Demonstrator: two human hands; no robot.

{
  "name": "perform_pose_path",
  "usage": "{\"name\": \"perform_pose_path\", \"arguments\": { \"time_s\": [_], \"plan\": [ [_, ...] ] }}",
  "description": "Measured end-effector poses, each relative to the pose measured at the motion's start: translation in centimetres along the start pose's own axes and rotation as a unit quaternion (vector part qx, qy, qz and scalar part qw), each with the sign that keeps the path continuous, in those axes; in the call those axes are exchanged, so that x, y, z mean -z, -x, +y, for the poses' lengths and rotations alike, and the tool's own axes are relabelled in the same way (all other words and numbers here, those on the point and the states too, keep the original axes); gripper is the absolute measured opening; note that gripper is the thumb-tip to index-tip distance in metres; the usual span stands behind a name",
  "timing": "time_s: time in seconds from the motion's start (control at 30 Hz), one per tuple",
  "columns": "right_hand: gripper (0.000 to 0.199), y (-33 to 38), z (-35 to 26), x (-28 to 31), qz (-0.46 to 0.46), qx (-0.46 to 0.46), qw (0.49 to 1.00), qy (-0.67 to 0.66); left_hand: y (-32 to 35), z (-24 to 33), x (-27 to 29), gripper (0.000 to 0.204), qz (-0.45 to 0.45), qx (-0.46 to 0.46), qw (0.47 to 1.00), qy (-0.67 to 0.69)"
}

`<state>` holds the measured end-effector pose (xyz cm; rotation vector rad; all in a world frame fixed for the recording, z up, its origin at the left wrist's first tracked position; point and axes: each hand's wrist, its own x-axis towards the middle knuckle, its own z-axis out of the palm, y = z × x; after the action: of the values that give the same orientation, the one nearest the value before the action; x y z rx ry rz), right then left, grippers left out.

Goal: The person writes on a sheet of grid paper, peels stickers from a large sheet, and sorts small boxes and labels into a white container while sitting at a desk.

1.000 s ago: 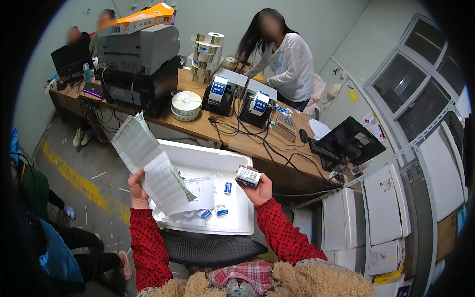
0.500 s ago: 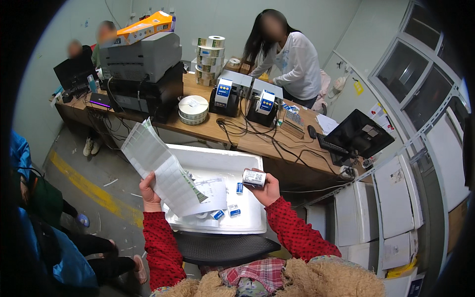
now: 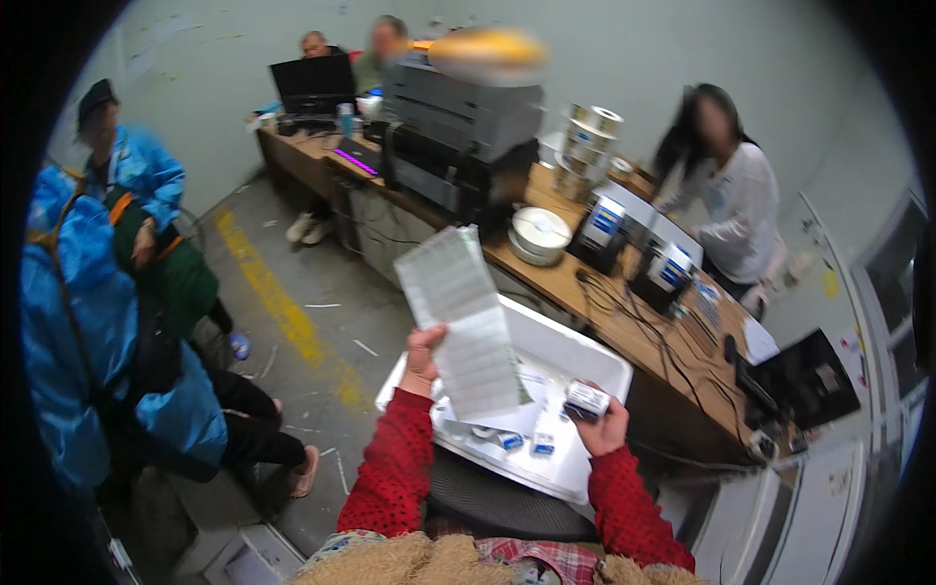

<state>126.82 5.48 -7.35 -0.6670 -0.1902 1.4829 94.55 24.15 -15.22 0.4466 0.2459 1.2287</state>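
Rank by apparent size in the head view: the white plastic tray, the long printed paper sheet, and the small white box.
1. white plastic tray
2. long printed paper sheet, in the left hand
3. small white box, in the right hand

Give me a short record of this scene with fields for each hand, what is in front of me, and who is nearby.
left hand: holds up a long printed paper sheet
right hand: grips a small white box
in front: white plastic tray on a black stool, with papers and small blue-and-white boxes in it
behind tray: wooden desk with label printers and tape rolls
nearby: person in white top at the desk; people in blue coats on the left
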Motion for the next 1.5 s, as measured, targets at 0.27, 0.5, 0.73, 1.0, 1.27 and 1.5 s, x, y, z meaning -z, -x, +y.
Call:
{"name": "perform_pose_path", "arguments": {
  "time_s": [0.27,0.5,0.73,1.0,1.27,1.5],
  "plan": [
    [0.038,-2.7,3.7,2.7,0.044,-0.028,0.998,-0.039,1.8,1.6,-4.3,0.028,0.067,-0.011,0.998,0.014],
    [0.039,-3.9,7.3,4.2,0.073,-0.067,0.994,-0.04,2.8,2.4,-6.7,0.022,0.081,0.008,0.996,0.023],
    [0.045,-9.3,7.2,5.4,0.036,-0.08,0.996,0.018,2.9,1.9,-1.4,0.024,0.191,-0.036,0.976,-0.1],
    [0.03,-12.7,-1.9,6.0,0.067,0.039,0.997,0.029,2.3,1.3,-2.6,0.036,0.096,-0.011,0.995,0.021],
    [0.039,-10.2,-2.9,3.6,0.029,0.115,0.947,0.297,2.5,1.7,-4.5,0.041,0.099,0.012,0.995,0.021],
    [0.039,-6.2,-6.7,2.1,0.105,0.072,0.985,0.117,2.4,1.6,-5.6,0.042,0.109,0.033,0.993,0.042]
  ]
}}
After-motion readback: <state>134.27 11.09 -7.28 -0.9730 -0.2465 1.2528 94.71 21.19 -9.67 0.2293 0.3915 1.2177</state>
